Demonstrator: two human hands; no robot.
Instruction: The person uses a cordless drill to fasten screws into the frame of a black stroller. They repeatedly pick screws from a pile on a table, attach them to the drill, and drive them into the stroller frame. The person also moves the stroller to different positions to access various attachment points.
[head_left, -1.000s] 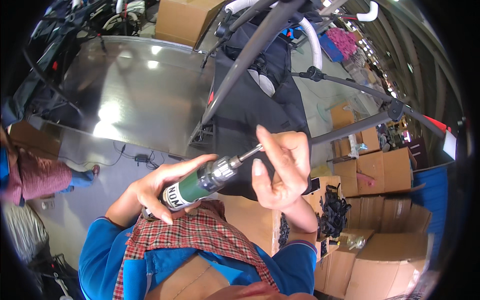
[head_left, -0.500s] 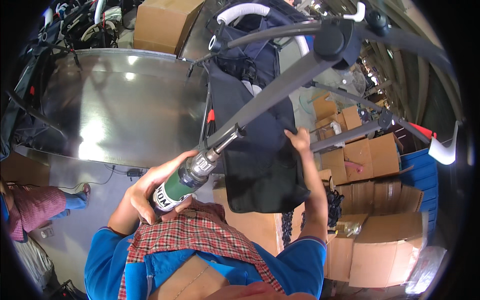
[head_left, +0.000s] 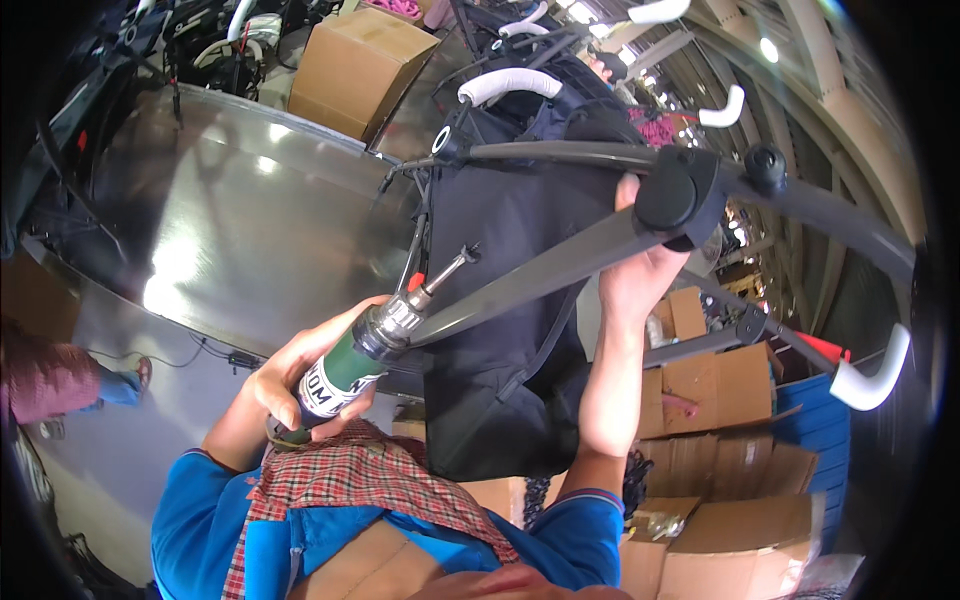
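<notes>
My left hand (head_left: pixel 283 392) is closed around a green power screwdriver (head_left: pixel 350 372). Its long silver bit points up and away, over the dark fabric seat (head_left: pixel 500 400) of a stroller. Fingers of my right hand (head_left: pixel 637 285) wrap from below and behind around the grey stroller frame tube (head_left: pixel 545 268), right by its round black hinge (head_left: pixel 680 190). A fingertip shows above the tube; the rest of the grip is partly hidden by it. White curved grips, such as a white handle (head_left: pixel 880 370), stick out from the frame.
A shiny metal table (head_left: pixel 230 220) stands at the left, with a cardboard box (head_left: pixel 360 65) beyond it. Open cardboard cartons (head_left: pixel 745 535) are piled at the right near a blue panel (head_left: pixel 815 430). Another person (head_left: pixel 50 385) is at the far left. More stroller frames crowd the back.
My right hand has moved up from the seat fabric's edge to the frame tube by the hinge. The screwdriver stays in my left hand; its bit now shows apart from the tube.
</notes>
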